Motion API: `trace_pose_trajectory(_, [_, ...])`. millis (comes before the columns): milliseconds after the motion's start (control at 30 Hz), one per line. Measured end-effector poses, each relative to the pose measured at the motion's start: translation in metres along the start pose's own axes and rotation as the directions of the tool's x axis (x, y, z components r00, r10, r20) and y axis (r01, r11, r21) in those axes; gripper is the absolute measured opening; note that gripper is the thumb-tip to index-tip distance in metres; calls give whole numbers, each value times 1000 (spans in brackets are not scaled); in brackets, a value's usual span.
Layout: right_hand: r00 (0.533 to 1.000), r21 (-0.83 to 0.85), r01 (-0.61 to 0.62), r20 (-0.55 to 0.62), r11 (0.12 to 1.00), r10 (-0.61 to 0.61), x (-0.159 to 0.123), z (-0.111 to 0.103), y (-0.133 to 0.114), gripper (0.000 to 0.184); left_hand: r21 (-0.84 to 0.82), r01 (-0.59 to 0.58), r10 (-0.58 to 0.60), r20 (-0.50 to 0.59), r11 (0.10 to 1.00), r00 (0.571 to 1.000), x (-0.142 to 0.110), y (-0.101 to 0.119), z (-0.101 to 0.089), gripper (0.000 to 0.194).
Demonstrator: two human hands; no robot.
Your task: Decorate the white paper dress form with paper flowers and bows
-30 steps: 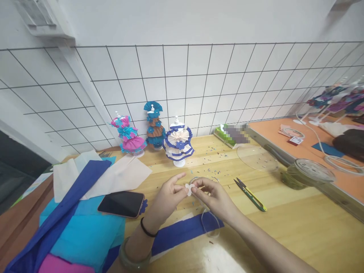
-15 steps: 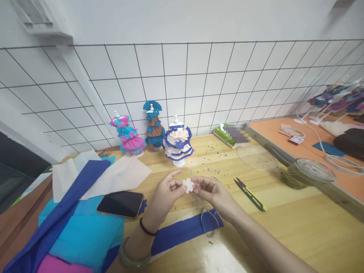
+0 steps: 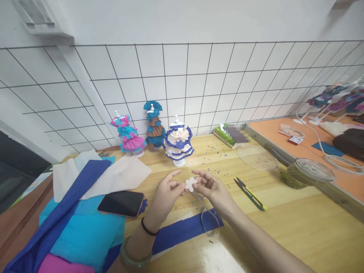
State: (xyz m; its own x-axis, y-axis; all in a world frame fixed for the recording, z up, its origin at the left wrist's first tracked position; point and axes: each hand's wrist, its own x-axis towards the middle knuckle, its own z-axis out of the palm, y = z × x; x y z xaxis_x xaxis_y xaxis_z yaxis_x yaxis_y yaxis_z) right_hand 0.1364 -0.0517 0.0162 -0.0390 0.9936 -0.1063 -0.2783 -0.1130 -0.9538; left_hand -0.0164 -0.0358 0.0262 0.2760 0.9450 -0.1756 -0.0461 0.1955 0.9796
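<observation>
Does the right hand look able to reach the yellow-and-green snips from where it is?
Probably yes: the snips lie on the table, to the right hand's right, with nothing bulky between, though it holds a white flower cutout.

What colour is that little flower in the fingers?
The flower is white, as the head view shows.

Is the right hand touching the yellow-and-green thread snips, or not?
Apart. The head view plainly shows wooden tabletop between the right hand and the thread snips.
</observation>
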Motion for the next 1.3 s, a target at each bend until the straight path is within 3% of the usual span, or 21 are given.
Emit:
trace_pose_trajectory(300, [995, -39, -23, 91, 999, 27, 1, -1, -1, 50, -25, -72, 72, 19, 997, 997, 1, -6, -1, 56])
trace_pose_trajectory(533, [994, 63, -106, 26, 992, 105, 1, -4, 0, 47, -76, -61, 57, -53, 995, 997, 3, -7, 0, 55])
trace_pose_trajectory(767, [999, 40, -29, 18, 999, 29, 4, 2, 3, 50, -112, -52, 50, -25, 992, 998, 2, -7, 1, 55])
trace_pose_trajectory(967, [998, 37, -55, -13, 998, 55, 5, -2, -2, 50, -191, -13, 6, -39, 981, 999, 2, -2, 1, 52])
trace_pose_trajectory(1300, [999, 22, -53, 11, 998, 53, 3, 1, -2, 48, -85, -63, 62, -12, 994, 998, 4, -8, 0, 55])
